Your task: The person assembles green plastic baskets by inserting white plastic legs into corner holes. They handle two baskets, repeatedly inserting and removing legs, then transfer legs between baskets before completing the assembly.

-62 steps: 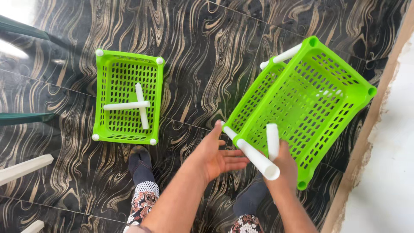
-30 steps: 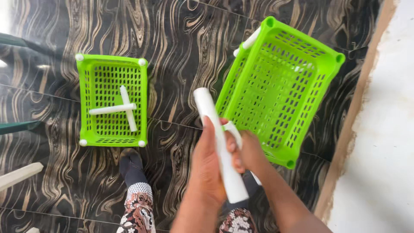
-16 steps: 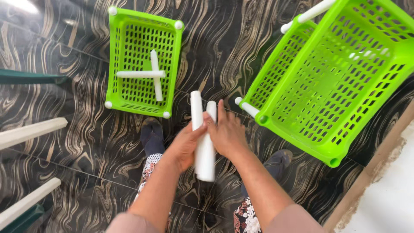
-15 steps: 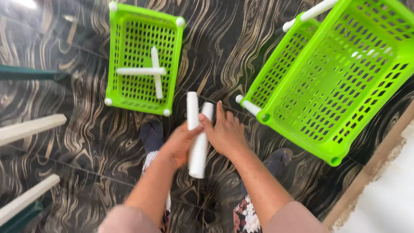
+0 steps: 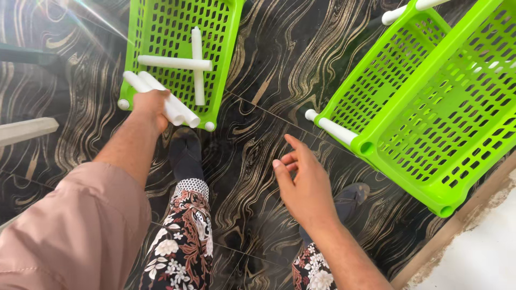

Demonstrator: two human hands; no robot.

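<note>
Fingers of left hand clench two white tubes; right hand hangs open, empty.

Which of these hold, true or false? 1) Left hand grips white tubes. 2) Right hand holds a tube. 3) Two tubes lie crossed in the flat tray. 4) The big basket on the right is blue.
1) True: the left hand grips two white tubes.
2) False: the right hand is open and holds nothing.
3) True: two crossed tubes lie in the flat green tray.
4) False: the big basket is green, tilted, with a white tube at its corner.
</note>
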